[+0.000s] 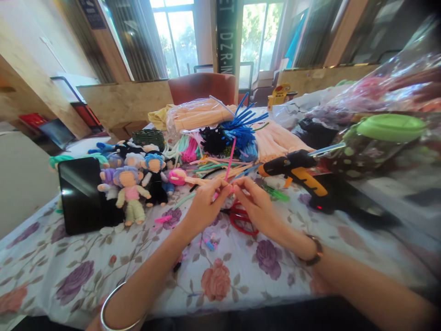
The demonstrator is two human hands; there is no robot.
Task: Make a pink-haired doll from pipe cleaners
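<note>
"Fingertips close together, mid-table; your left hand (210, 197) is pinched on the upright pink stem (231, 159), and your right hand (257, 202) is pinched beside it on a small pink piece (233, 188); whether that is part of the same stem, I can't tell."

"So you're at fine shaping or joining by hand, I'd judge; the grip calls for a light, steady pinch, with your fingers kept from crushing the fuzz."

"Your stem looks soft and velvety, straight above your fingers; the loose stems (220, 166) behind lie in a thin, tangled fan, while the blue stems (241, 120) bristle upward."

"To your left, a doll head (177, 177) has rounded pink fuzz, with a pale stem running towards your left hand; the small dolls (130, 193) beyond it are plump and knotted-looking, against the slick black tablet (80, 195)."

"Just below your hands you've got the scissors (243, 219), with smooth, looped red handles; to your right sits the glue gun (292, 172), hard black and orange; under it all is your floral tablecloth (138, 257), lightly creased."
</note>
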